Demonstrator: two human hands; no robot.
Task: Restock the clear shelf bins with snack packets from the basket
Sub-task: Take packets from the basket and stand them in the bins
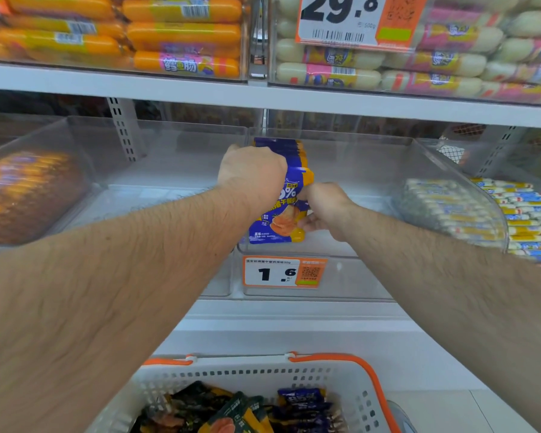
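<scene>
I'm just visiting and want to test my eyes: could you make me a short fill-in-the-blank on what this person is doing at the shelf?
1. Both hands hold a stack of ____ snack packets over the middle clear bin.
2. The left hand grips the stack's ____ end, the right hand its lower part.
3. The price tag on that bin reads ____.
4. The white basket below has an ____ rim.

Missing words: blue; top; 1.6; orange

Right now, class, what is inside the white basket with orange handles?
The white basket holds loose snack packets: dark ones and blue ones. Its lower part is cut off by the frame, so a count is impossible.
</scene>
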